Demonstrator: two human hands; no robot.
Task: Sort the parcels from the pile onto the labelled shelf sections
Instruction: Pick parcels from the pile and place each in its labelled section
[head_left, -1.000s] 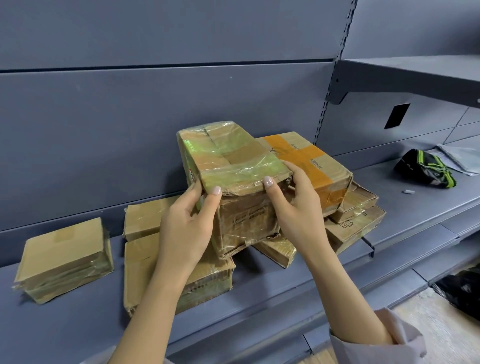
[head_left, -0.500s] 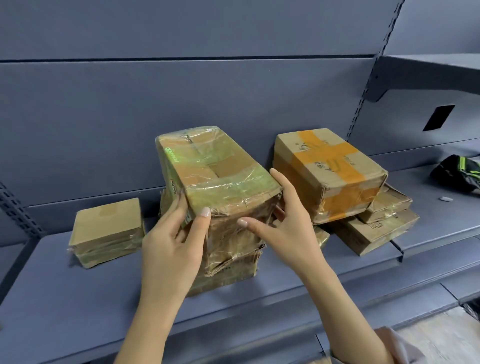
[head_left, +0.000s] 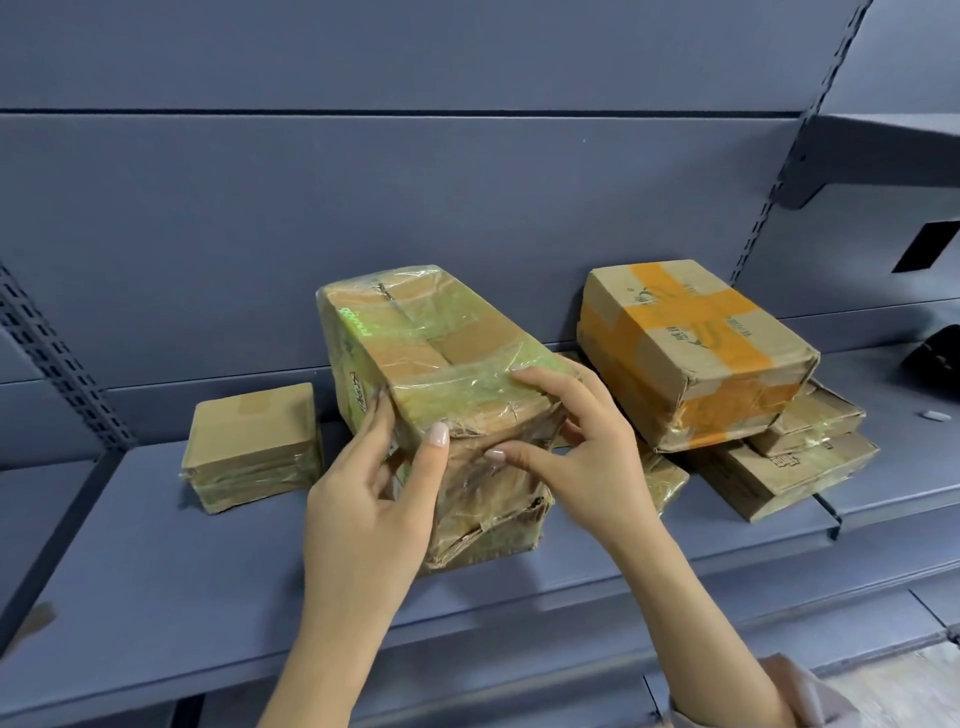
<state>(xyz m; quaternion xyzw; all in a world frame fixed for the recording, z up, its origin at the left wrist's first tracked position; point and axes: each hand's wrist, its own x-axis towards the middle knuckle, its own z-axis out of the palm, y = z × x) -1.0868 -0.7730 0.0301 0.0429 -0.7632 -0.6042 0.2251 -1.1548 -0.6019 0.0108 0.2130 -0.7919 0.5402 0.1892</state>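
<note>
The green-taped parcel (head_left: 441, 343) is pinched at its near end by the left grip (head_left: 374, 499) and right grip (head_left: 587, 447) — on shiny wrap it could be dropped.

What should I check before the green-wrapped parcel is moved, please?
1. Left hand grip on the parcel: fingers on its left side, thumb on the front edge. Ok.
2. Right hand grip: fingers on the top edge, thumb on the front. Ok.
3. Wrap: front face crumpled, looks torn at the lower right corner. Not ok.
4. Room beside the orange box: a gap shows. Ok.
5. Room beside the small box: apart. Ok.
6. Section label on the shelf: none in view. Cannot tell.
</note>
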